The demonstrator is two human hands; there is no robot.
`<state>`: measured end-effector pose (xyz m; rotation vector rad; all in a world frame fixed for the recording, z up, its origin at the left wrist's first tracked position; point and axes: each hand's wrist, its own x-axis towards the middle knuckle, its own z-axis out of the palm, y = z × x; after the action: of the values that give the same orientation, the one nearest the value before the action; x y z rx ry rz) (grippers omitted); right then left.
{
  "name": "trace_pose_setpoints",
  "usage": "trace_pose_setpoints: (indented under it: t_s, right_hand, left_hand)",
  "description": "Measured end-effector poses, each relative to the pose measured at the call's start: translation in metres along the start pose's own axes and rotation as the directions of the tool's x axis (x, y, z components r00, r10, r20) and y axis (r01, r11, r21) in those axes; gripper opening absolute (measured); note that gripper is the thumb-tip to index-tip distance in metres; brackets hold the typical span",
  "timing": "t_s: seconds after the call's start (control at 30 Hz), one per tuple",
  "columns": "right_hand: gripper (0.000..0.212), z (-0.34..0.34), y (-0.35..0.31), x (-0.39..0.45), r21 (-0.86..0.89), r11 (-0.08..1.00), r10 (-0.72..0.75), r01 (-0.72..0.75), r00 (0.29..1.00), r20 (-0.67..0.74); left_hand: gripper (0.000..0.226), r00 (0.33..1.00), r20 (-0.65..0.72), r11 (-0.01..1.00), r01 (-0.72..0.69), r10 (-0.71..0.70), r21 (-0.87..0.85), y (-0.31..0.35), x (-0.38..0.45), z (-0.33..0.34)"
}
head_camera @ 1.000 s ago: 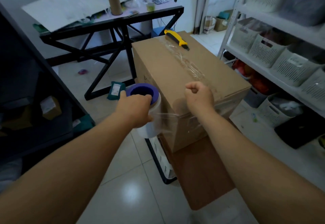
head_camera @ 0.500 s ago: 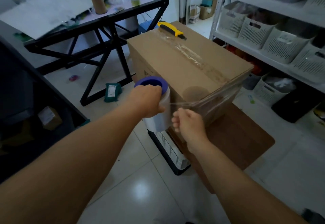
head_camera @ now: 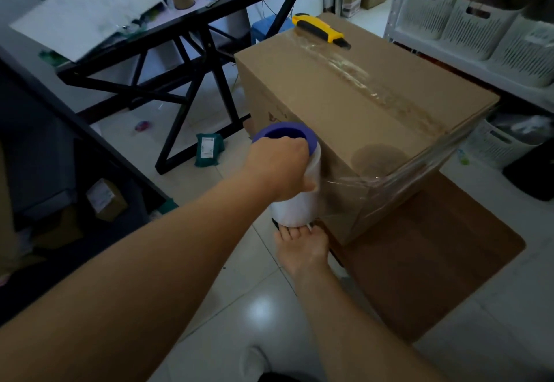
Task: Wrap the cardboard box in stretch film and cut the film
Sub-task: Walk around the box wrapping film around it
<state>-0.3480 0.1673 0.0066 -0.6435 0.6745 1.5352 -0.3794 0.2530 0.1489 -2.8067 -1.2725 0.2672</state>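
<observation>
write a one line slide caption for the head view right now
Left hand grips the stretch film roll beside the cardboard box; right hand supports it underneath; a yellow utility knife lies on top.

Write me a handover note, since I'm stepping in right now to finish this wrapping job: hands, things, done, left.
Left hand grips the top of the stretch film roll, held upright at the cardboard box's near left corner.
Right hand is under the roll, fingers touching its bottom end.
Film runs from the roll across the box's near face and round its right corner.
Utility knife lies on the box's far top edge.
Done: film attached, wrapping begun.
Left: carry on wrapping around the box, then cut the film.
</observation>
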Motion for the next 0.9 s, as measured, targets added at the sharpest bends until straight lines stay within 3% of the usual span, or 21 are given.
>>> trace_pose_setpoints:
  t_s: [0.1, 0.33, 0.63, 0.9]
  right_hand:
    - [0.04, 0.01, 0.01, 0.015, 0.127, 0.989, -0.078, 0.077, 0.997, 0.009]
    - [0.041, 0.034, 0.026, 0.041, 0.18, 0.944, -0.269, 0.276, 0.961, -0.063]
    - [0.041, 0.056, 0.047, 0.068, 0.153, 0.931, -0.33, 0.332, 0.943, -0.038]
    - [0.036, 0.086, 0.049, 0.093, 0.244, 0.932, -0.293, 0.268, 0.953, 0.071]
  left_hand:
    - [0.049, 0.993, -0.032, 0.991, -0.114, 0.116, 0.067, -0.012, 0.009, 0.0]
    - [0.053, 0.93, -0.011, 0.926, -0.364, 0.367, 0.1, -0.058, 0.024, 0.001]
    - [0.051, 0.908, -0.002, 0.907, -0.418, 0.418, 0.05, -0.12, 0.047, 0.005]
    - [0.051, 0.893, -0.032, 0.892, -0.446, 0.449, 0.078, -0.142, 0.073, -0.007]
